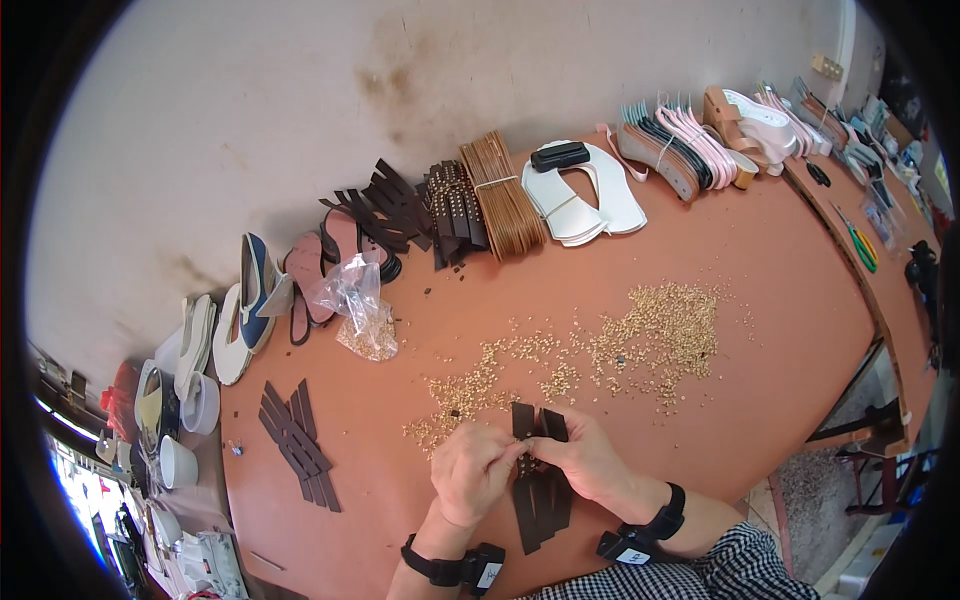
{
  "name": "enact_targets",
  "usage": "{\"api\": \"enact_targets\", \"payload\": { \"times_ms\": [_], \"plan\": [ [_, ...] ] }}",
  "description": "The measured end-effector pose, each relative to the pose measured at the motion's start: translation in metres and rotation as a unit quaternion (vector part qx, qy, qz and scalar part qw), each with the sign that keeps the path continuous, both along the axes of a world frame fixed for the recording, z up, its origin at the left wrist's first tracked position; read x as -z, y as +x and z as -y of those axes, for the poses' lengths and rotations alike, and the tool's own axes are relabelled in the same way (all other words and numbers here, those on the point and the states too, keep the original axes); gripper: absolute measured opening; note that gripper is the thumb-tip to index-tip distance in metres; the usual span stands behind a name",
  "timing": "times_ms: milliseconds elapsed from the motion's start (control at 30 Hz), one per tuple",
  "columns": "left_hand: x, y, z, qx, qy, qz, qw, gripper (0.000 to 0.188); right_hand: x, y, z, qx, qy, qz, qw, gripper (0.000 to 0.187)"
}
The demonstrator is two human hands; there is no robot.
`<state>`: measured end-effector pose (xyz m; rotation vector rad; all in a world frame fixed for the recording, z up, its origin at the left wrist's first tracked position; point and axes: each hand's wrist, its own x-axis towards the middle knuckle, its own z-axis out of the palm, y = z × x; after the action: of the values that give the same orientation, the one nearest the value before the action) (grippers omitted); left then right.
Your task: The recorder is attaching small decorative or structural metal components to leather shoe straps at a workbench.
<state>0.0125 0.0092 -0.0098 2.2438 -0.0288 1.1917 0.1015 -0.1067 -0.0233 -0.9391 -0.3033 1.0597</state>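
Observation:
Near the table's front edge, my right hand (585, 462) grips a dark brown slotted strap piece (540, 508), its thumb pressed on the middle. My left hand (470, 470) is closed in a pinch and meets the right thumb over the strap; whatever lies between its fingertips is too small to make out. A few gold studs show on the strap just below the fingers. Beyond my hands, loose gold studs (660, 325) spread in a wide scatter across the table. To the left lie more dark brown strap pieces (298, 445), flat and overlapping.
A clear plastic bag (365, 310) holds more studs. Along the wall stand pink sandal soles (303, 265), studded straps (455, 210), a brown strip bundle (500, 195), white sole-shaped pieces (625, 205) and wedge soles (660, 160). Green-handled pliers (862, 248) lie right; white bowls (179, 464) stand left.

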Motion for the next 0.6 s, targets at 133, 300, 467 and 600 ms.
{"api": "enact_targets", "payload": {
  "times_ms": [133,300,467,600],
  "plan": [
    [0.0005,-0.0026,0.0009,-0.016,0.044,0.011,0.999,0.034,-0.0033,-0.0007,0.0017,-0.005,-0.011,0.022,1.000,0.008],
    [0.0003,-0.0028,-0.0017,-0.016,0.066,0.007,0.998,0.034,-0.0035,0.0004,0.0014,-0.015,-0.012,0.056,0.998,0.009],
    [0.0006,-0.0057,-0.0051,-0.012,0.070,-0.039,0.997,0.033,-0.0092,0.0034,0.0030,-0.023,-0.040,0.083,0.996,0.014],
    [0.0019,-0.0078,0.0008,-0.058,-0.077,-0.123,0.988,0.028,-0.0070,0.0036,0.0017,-0.012,-0.051,0.100,0.994,0.016]
  ]
}}
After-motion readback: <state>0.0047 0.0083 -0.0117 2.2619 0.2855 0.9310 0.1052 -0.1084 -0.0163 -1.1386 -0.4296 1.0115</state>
